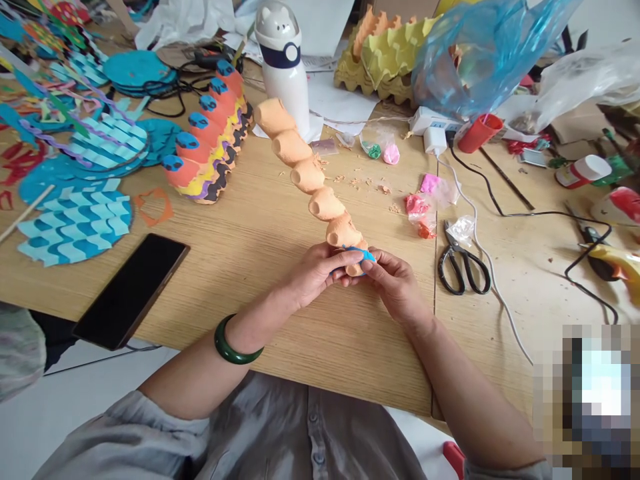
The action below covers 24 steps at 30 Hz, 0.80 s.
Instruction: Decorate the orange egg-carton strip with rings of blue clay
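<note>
**Orange cupped strip [307, 175] pinched at its near end, blue piece [369, 255] under your thumbs**

Your left hand [317, 270] is mostly closed, thumb and fingers gripping the strip's near end. Your right hand [400, 283] is curled in too, thumb and fingers pinching the same end at the blue piece. Two-sided hold probably steadies the strip while your thumbs work the blue, likely soft clay, against the last cup. Strip slants up and left from your hands towards the white bottle [285, 80]; the long free end likely points away to give your wrists room. Painted carton piece [207, 133] with blue-capped cups sits left of it, maybe as a reference. Scissors [464, 263] lie near your right hand, handles towards you, presumably for easy reach.

Hard to read: fingers under the strip are mostly hidden, and so is much of the blue. Can't tell if the strip's far end touches the table [240, 260] or the bottle. Blue bag [465, 67] blurs its contents. Paper fish-scale discs [80, 220] pile up at left, some crafts cut off by the frame. Lower right corner is pixelated; can't tell what's there.
</note>
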Each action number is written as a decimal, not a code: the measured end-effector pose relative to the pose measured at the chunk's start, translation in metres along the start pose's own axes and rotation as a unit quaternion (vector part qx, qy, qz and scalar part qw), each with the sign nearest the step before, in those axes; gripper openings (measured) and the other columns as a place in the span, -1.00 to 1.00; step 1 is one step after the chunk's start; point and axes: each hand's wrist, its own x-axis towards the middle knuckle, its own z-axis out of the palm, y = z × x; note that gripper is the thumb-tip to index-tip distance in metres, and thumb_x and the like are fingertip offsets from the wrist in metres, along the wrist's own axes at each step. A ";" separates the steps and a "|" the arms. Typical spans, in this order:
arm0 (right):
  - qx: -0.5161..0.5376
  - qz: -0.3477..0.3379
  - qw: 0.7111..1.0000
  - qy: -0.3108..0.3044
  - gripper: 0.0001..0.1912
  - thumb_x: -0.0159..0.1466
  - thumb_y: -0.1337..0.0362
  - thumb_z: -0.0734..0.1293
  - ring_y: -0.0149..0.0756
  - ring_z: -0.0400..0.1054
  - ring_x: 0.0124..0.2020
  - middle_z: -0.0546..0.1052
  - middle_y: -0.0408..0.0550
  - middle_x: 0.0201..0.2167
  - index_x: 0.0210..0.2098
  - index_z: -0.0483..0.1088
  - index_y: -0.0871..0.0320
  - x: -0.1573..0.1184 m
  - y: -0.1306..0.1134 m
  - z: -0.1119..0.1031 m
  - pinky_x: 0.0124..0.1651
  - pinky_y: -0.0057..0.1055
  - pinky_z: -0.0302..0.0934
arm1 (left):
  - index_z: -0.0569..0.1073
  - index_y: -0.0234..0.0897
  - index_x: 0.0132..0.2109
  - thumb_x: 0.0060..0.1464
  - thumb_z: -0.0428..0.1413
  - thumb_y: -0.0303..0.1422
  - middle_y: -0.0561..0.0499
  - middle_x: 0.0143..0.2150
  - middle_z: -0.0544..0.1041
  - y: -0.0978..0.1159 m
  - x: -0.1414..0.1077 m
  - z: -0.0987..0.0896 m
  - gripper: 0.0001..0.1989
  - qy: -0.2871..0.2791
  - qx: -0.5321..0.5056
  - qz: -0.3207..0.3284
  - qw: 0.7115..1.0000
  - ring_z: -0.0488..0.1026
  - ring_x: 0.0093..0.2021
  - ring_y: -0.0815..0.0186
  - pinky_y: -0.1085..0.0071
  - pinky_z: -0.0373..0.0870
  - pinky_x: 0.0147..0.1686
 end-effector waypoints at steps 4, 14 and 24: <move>-0.006 0.000 1.000 0.013 -0.75 0.27 0.06 0.54 -0.30 0.58 -0.37 0.67 -0.08 -0.34 -0.31 0.57 0.12 -0.001 -0.003 0.000 -0.18 -0.28 0.53 | 0.49 -0.38 -0.39 0.09 0.35 -0.14 0.06 -0.50 0.44 -0.002 0.000 0.001 -0.63 0.003 -0.012 -0.008 1.000 0.38 -0.50 0.47 0.54 0.30 -0.51; 0.051 0.034 0.998 0.005 -0.65 0.24 -0.04 0.54 -0.25 0.60 -0.35 0.66 -0.07 -0.43 -0.37 0.61 0.14 0.003 0.000 -0.003 -0.17 -0.26 0.57 | 0.51 -0.36 -0.33 0.03 0.41 -0.16 0.10 -0.50 0.45 -0.002 0.002 -0.003 -0.64 0.015 0.045 0.049 0.998 0.26 -0.57 0.53 0.51 0.26 -0.54; 0.119 0.061 0.991 0.028 -0.64 0.16 -0.01 0.60 -0.32 0.58 -0.38 0.69 -0.06 -0.37 -0.36 0.62 0.17 0.005 0.003 -0.006 -0.28 -0.39 0.56 | 0.54 -0.38 -0.26 -0.04 0.41 -0.34 0.11 -0.48 0.44 0.002 0.002 -0.004 -0.73 0.026 -0.042 -0.014 0.999 0.18 -0.58 0.57 0.58 0.26 -0.57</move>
